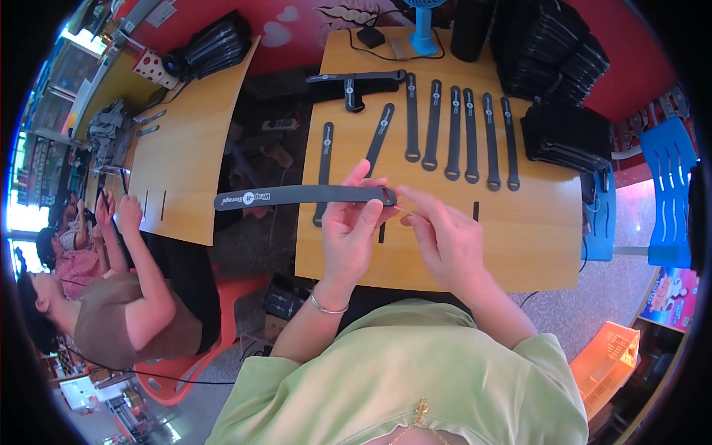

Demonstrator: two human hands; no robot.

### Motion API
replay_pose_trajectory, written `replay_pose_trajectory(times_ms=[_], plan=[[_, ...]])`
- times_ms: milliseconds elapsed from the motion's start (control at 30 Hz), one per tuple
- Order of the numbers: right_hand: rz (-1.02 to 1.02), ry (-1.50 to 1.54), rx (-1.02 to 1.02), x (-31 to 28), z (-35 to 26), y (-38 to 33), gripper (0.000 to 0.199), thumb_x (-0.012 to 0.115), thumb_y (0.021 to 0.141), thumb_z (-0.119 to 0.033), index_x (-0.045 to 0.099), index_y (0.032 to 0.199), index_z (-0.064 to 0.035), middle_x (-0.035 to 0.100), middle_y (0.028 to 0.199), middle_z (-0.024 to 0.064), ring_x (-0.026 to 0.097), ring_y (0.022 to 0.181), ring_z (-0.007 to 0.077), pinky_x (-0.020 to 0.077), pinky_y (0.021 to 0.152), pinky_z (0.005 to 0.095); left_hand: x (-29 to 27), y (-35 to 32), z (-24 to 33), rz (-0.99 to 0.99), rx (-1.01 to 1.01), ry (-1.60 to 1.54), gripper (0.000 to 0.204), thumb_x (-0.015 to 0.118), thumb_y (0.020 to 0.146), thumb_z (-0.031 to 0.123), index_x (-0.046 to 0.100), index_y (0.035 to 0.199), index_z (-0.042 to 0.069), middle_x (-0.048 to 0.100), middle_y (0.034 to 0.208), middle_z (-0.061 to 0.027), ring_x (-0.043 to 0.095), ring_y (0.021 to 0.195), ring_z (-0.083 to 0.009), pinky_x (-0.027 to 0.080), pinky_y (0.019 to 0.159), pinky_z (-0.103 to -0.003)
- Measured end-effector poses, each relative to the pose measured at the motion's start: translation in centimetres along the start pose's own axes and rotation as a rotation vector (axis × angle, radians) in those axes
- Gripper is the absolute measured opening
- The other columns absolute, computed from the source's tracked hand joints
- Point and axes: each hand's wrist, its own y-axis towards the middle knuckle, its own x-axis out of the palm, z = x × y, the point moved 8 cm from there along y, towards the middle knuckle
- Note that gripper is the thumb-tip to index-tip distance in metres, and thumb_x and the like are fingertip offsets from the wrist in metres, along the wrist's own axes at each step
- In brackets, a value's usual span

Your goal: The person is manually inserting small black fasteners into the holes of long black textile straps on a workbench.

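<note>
My left hand (347, 236) grips a dark grey hook-and-loop strap (297, 195) with white print, held level above the table. Its rounded tail sticks out to the left, and its looped end lies by my fingertips. Close to that loop, my right hand (450, 241) has thumb and forefinger pinched on a thin yellowish strand (404, 212), partly hidden by the fingers. Beyond my hands, several similar straps (455, 133) lie side by side, loop ends toward me. Another strap (382, 130) slants behind my left fingers, and one more (326, 156) passes beneath the held strap.
Black stacks (549, 52) fill the table's far right, with a lower black pile (567, 137) nearer. A blue fan (423, 33) and black cylinder (472, 30) stand at the back. Blue chairs (664, 185) are at right, an orange crate (604, 363) below. A co-worker (133, 311) sits at left.
</note>
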Motion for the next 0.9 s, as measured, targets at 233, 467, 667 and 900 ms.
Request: replay_pose_trajectory(times_ms=[233,467,667,900], plan=[[-0.013,-0.002,0.023,0.13,0.16,-0.01,0.034,0.063,0.079,-0.007,0.057,0.112,-0.0139,0.056,0.061,0.0061,0.057,0.056,0.0214,0.043,0.048,0.0329,-0.17,-0.22,-0.15,0.02,0.016,0.011,0.041,0.054,0.089,0.002,0.042,0.128,0.001,0.055,0.113,-0.0108,0.06,0.1,-0.0206,0.053,0.084,-0.032],[-0.003,0.008,0.05,0.09,0.32,-0.03,0.027,0.064,0.079,-0.008,0.057,0.105,-0.0118,0.057,0.062,0.0052,0.057,0.055,0.0205,0.0424,0.047,0.0322,0.18,-0.05,-0.2,0.015,0.039,0.026,0.035,0.056,0.089,0.006,0.046,0.122,0.002,0.056,0.115,-0.012,0.059,0.101,-0.0218,0.053,0.085,-0.033],[0.047,-0.11,-0.01,-0.25,0.06,-0.21,0.013,0.067,0.077,-0.01,0.056,0.085,-0.0096,0.056,0.061,0.0029,0.057,0.056,0.019,0.0423,0.047,0.03,0.06,-0.08,-0.56,0.039,0.021,0.035,0.031,0.053,0.089,0.002,0.047,0.119,0.0,0.056,0.114,-0.0131,0.058,0.105,-0.0275,0.052,0.087,-0.034],[0.076,-0.111,-0.017,-0.2,-0.1,-0.19,0.012,0.068,0.075,-0.008,0.056,0.079,-0.0087,0.056,0.069,0.0037,0.058,0.059,0.0195,0.0431,0.049,0.0295,0.55,-0.22,-0.11,0.057,0.081,0.077,0.028,0.05,0.089,-0.003,0.048,0.116,-0.001,0.052,0.117,-0.0149,0.055,0.109,-0.0278,0.052,0.088,-0.035]])
